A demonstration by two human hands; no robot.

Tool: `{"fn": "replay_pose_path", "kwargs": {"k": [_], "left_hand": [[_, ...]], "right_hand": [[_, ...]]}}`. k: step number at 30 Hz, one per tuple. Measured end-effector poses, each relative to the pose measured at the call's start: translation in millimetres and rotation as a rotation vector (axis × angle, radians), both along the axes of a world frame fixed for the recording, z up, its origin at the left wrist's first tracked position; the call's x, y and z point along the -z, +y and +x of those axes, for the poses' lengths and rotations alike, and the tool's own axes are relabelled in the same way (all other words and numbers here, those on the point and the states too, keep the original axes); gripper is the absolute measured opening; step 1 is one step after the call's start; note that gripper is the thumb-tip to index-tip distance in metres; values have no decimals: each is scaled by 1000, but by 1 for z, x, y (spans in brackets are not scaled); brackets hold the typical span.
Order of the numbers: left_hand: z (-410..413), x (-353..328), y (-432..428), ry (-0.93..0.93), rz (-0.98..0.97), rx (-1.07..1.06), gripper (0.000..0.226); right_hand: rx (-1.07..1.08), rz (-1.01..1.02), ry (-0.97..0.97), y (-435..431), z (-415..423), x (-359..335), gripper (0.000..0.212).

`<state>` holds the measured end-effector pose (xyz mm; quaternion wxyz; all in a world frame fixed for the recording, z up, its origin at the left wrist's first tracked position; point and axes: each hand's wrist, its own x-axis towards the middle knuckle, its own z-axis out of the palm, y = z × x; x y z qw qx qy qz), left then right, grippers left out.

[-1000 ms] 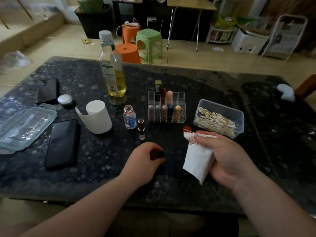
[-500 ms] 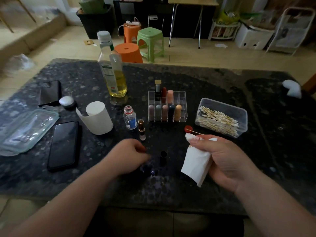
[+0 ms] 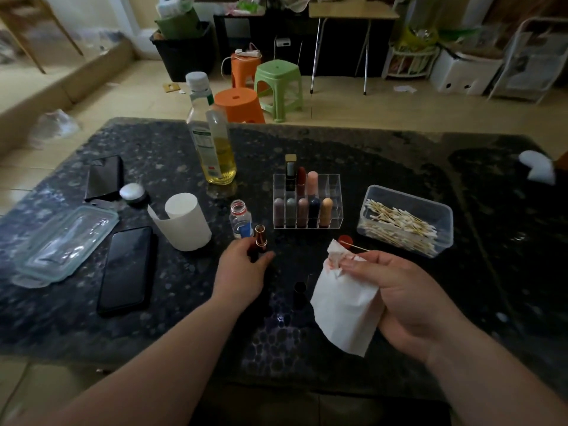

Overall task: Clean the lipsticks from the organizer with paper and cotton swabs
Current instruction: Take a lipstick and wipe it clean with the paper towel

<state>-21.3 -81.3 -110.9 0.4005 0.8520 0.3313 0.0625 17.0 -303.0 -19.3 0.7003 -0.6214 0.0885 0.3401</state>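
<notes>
A clear organizer point(image 3: 335, 182) holding several lipsticks stands mid-table. My left hand point(image 3: 241, 272) is closed around the base of an uncapped gold-rimmed lipstick point(image 3: 260, 238) just in front of a small open bottle point(image 3: 240, 218). A dark lipstick cap point(image 3: 299, 289) stands alone on the table between my hands. My right hand point(image 3: 399, 290) holds a folded white paper point(image 3: 344, 315), stained red at its top, together with a cotton swab point(image 3: 359, 248) sticking out to the left.
A clear tub of cotton swabs point(image 3: 405, 221) sits right of the organizer. A paper roll point(image 3: 186, 221), oil bottle point(image 3: 212, 139), two phones point(image 3: 127, 269), a clear lid point(image 3: 64, 241) and a small round tin point(image 3: 132, 192) occupy the left side. A red bottle cap point(image 3: 345, 240) lies by the paper.
My left hand let go of the dark cap, leaving it standing on the table, then moved up and left and closed on the uncapped lipstick. The right hand stayed put with the paper.
</notes>
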Motion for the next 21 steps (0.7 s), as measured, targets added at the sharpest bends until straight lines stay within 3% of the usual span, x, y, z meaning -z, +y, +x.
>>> {"fn": "replay_pose_path", "kwargs": {"k": [3, 5, 8, 11, 13, 17, 21], "left_hand": [[-1, -18, -5, -42, -92, -35, 9], [-6, -47, -12, -96, -187, 2, 8], [-30, -96, -33, -185, -559, 217, 18], [-58, -116, -55, -191, -840, 310, 23], [-66, -115, -63, -186, -852, 355, 23], [-64, -109, -68, -183, -890, 401, 33], [-64, -107, -65, -230, -1000, 354, 34]], "right_hand": [[5, -40, -75, -4, 0, 0, 13], [75, -155, -252, -6, 1, -1, 10], [200, -325, -634, -7, -4, -11, 16], [161, -296, -784, -4, -17, -20, 8], [140, -184, -716, 1, -28, -23, 6], [122, 141, -374, 11, -46, -25, 12], [177, 370, -52, 11, -43, -23, 44]]}}
